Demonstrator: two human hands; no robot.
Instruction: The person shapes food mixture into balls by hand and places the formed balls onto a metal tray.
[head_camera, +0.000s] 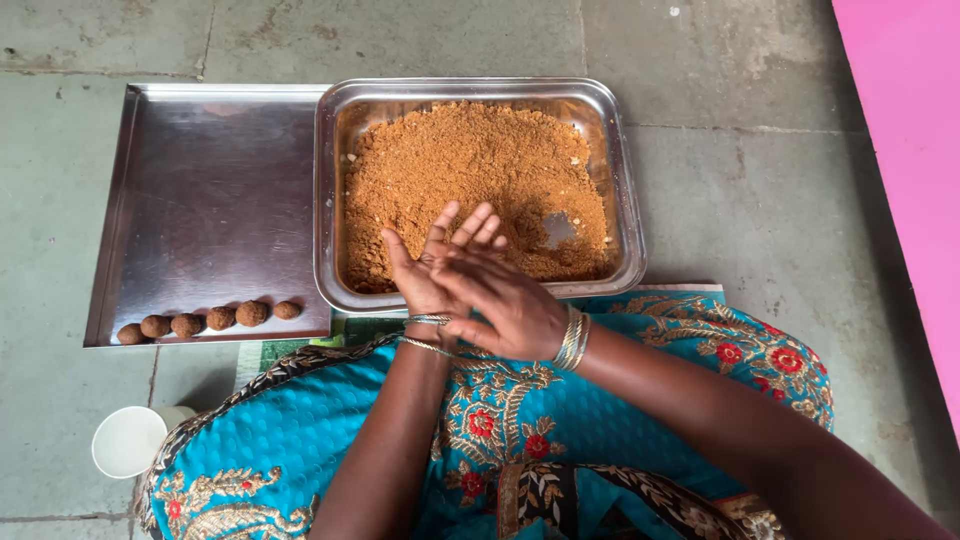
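My left hand (425, 262) is held palm up with its fingers spread, just over the near rim of a deep steel tray (630, 200). My right hand (505, 305) lies flat across its palm, pressed against it. Whatever sits between the two palms is hidden. The deep tray holds a heap of brown crumbly mixture (470, 170), with a bare patch of metal (558, 228) near its right side. To the left lies a flat steel tray (210, 190). Along its near edge stands a row of several small brown balls (220, 318).
The trays rest on a grey stone floor. A white cup (128, 440) stands on the floor at the lower left, beside my knee in blue embroidered cloth (300, 440). A pink surface (910, 150) fills the right edge. Bangles (572, 342) circle both wrists.
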